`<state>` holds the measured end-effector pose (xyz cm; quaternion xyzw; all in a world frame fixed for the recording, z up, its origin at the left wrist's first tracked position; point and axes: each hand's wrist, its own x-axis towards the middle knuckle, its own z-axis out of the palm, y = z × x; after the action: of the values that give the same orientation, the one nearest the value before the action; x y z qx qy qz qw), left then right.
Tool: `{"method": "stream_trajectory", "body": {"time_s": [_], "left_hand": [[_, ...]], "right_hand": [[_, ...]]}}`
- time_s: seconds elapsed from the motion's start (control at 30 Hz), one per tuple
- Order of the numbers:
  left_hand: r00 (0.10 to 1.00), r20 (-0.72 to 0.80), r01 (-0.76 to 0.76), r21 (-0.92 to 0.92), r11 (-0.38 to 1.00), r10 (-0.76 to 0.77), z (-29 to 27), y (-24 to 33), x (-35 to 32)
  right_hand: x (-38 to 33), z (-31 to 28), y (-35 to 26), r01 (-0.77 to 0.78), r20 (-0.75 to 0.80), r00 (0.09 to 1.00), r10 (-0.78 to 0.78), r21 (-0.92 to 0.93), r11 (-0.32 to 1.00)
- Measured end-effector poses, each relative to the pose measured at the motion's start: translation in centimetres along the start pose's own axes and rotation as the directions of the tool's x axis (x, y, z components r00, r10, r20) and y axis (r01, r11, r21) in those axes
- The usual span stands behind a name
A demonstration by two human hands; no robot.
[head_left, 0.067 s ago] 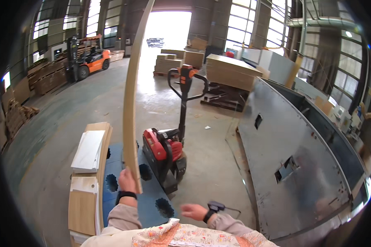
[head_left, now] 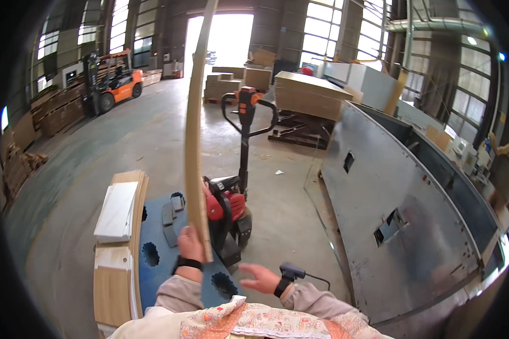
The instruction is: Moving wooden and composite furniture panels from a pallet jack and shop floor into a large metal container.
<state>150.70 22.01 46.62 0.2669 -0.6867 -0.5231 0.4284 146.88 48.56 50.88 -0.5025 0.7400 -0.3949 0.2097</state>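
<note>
A long, light wooden board [head_left: 193, 130] stands upright, edge-on, and runs out of the top of the view. My left hand [head_left: 190, 243] grips its lower part, with a dark band round the wrist. My right hand [head_left: 260, 278] is apart from the board to its right, fingers spread and holding nothing. A dark device [head_left: 293, 270] with a cable sits at the right wrist. Below the hands lies a blue pallet [head_left: 158, 277] with dark jagged holes. Along its left side rests a stack of boards [head_left: 112, 288], wood-coloured and white.
A red and black pallet truck [head_left: 227, 206] stands just beyond the board. To the right leans a large grey metal panel [head_left: 373, 186]. Farther off are a lift table [head_left: 302, 127] carrying stacked sheets, piled cartons [head_left: 227, 85] and an orange forklift [head_left: 119, 85].
The board and my left hand have moved to the right, uncovering grey pieces on the pallet. My right hand has risen slightly, its fingers now more spread. The view has shifted a little.
</note>
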Motion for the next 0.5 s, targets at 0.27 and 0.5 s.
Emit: {"method": "stream_trajectory", "body": {"time_s": [0.27, 0.5], "left_hand": [[0.614, 0.729, 0.523, -0.662, 0.537, 0.302, 19.3, 14.1, -12.6], [-0.119, 0.816, -0.402, -0.561, 0.723, 0.566, 26.9, 20.4, -21.1]], "right_hand": [[-2.7, -13.6, -0.6, 0.162, -0.49, 0.869, 0.061, 0.398, 0.903], [-26.8, -27.1, -4.1, -0.407, -0.925, 0.281, 0.257, 0.128, 0.904]]}}
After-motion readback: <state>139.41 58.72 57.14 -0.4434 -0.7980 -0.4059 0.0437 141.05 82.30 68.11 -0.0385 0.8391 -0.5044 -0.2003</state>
